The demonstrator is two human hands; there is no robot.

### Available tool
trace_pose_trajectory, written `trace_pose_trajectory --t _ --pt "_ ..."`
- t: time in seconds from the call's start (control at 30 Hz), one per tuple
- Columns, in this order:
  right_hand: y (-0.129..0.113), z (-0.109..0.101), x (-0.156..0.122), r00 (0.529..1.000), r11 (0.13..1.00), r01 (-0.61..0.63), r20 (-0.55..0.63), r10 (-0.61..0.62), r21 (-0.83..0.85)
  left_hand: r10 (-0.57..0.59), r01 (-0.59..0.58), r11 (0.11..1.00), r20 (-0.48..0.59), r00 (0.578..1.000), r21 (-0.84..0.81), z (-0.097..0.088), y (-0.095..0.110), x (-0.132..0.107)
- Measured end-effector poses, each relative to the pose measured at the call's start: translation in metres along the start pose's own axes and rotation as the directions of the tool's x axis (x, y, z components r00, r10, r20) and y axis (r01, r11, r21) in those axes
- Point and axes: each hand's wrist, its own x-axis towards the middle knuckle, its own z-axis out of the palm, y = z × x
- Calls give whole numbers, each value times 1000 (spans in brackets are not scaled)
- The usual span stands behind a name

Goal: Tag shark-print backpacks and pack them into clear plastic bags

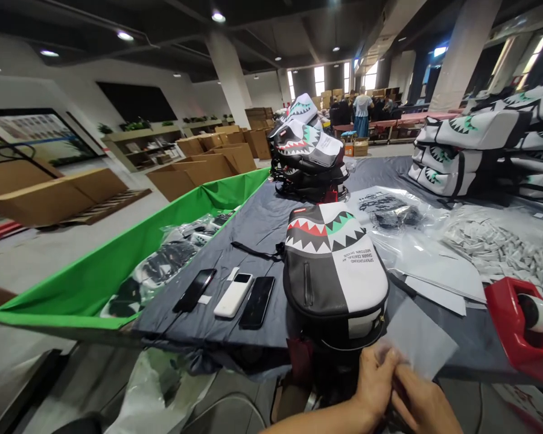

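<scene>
My left hand (374,381) is closed in a pinch on the near corner of a thin translucent sheet (428,337). Right beside it, my right hand (422,399) has its fingers curled against the same edge of the sheet; the fingertips are partly hidden. Just beyond my hands a black, grey and white backpack (335,265) lies on the cloth-covered table (257,226). Its front carries a shark-mouth print with red and green bands and small lettering. A black strap (257,250) trails from it to the left.
Two dark phones (257,302) and a white power bank (234,295) lie left. Stacked backpacks (305,150) stand behind, more (461,150) at right. A red tape dispenser (522,328), small white packets (498,241) and plastic bags (389,211) lie right. A green-lined bin (95,283) adjoins the table.
</scene>
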Motion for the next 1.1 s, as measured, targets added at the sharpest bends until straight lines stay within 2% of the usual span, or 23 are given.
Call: trace_pose_trajectory --t 0.03,0.07,0.13,0.17,0.2,0.27,0.3,0.33,0.37,0.4,0.5,0.57,0.63,0.73,0.8,0.87,0.9,0.93,0.97,1.0,1.03,1.07,1.1 --pt "-2 -6 -1 998 997 12 54 -16 72 23 -20 995 -31 999 93 -4 0 -4" --pt "-1 -15 2 995 991 40 83 -50 124 60 -56 983 -18 998 176 -10 1 -8" --pt "6 -36 15 988 980 124 74 -136 154 206 -233 917 116 972 323 -29 4 -17" --pt "10 -44 25 983 976 164 58 -174 143 293 -358 849 217 931 388 -39 7 -22" --pt "14 -50 37 974 969 210 59 -219 131 369 -481 754 319 873 446 -49 10 -26" --pt "19 -50 61 935 938 309 129 -330 155 448 -645 539 464 764 541 -68 16 -33" --pt "20 -45 72 909 915 357 155 -386 186 460 -665 465 483 745 584 -76 19 -36" --pt "21 -39 81 888 894 392 164 -429 217 464 -658 431 474 749 617 -84 21 -40" --pt "22 -31 87 879 880 408 155 -450 241 467 -632 437 439 768 640 -91 23 -44" --pt "23 -23 92 883 874 414 121 -454 255 469 -587 483 374 800 650 -97 24 -47" --pt "22 -7 96 910 887 397 20 -413 236 392 -356 764 52 919 538 -116 23 -53" --pt "17 -2 98 922 905 383 -28 -385 187 257 -186 922 -177 950 339 -126 19 -50" --pt "9 0 102 919 911 393 -73 -387 121 107 -66 989 -333 937 132 -135 13 -43" --pt "-2 1 115 884 887 461 -97 -457 20 -32 26 999 -442 896 -20 -146 6 -29" --pt "-5 1 123 855 858 513 -74 -513 -19 -15 44 998 -486 874 47 -152 3 -24" --pt "-6 1 130 837 839 544 -49 -545 -31 113 21 971 -533 839 238 -155 3 -26" --pt "-6 0 131 833 834 550 -41 -551 -34 219 -3 933 -557 801 361 -154 5 -30" --pt "-6 0 132 833 834 551 -34 -552 -34 352 -35 870 -569 743 492 -153 7 -35" --pt "-6 -1 132 835 835 549 -25 -550 -30 502 -73 780 -551 667 622 -150 10 -41" --pt "-5 -1 130 838 838 546 -17 -546 -26 644 -118 664 -486 591 738 -145 15 -47" --pt "-5 -1 129 840 840 542 -7 -542 -22 754 -171 537 -378 537 826 -140 19 -52" --pt "-5 -1 127 843 843 538 3 -538 -22 824 -239 410 -245 512 880 -133 24 -55" --pt "-5 -1 125 845 844 535 7 -535 -27 854 -316 301 -106 509 900 -127 29 -56"
